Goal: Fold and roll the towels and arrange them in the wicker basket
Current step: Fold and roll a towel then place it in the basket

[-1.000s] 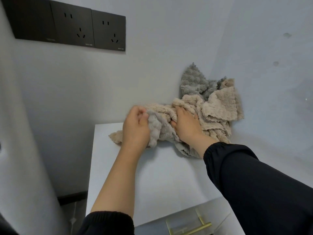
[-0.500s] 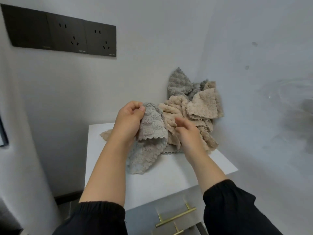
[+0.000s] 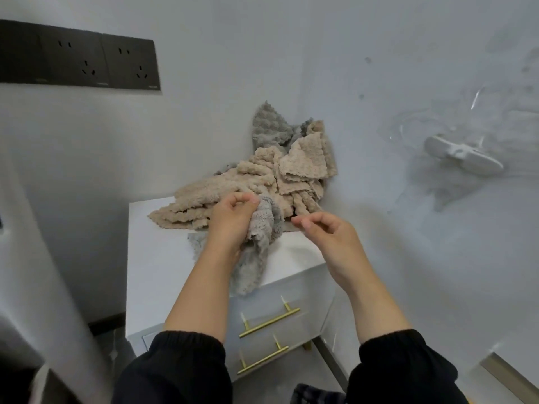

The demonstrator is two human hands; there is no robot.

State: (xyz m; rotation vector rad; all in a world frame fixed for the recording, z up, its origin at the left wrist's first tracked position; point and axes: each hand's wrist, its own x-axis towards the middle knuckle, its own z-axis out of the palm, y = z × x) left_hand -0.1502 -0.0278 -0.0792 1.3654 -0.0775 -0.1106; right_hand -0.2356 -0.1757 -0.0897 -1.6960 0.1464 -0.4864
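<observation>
Grey towel [image 3: 256, 258] is bunched in the left hand [image 3: 233, 220] at centre frame. The fingers curl tight round its upper end, and the rest hangs over the front edge of the cabinet [image 3: 157, 252]. I see 2 risks in that grip. A pull could drag the beige pile [image 3: 262, 176], which touches the towel, toward the edge. A hold on a crumpled wad also gives no straight edge to fold from.

The right hand [image 3: 329, 237], just right of the towel, holds nothing. Its fingers are loosely curled, thumb and forefinger close together, clear of the cloth.

Further out, the pile heaps into the wall corner at upper centre, with a back towel [image 3: 268, 126] behind it. Below are 2 brass handles [image 3: 269, 319], and sockets [image 3: 87, 62] sit upper left. No basket is in view.
</observation>
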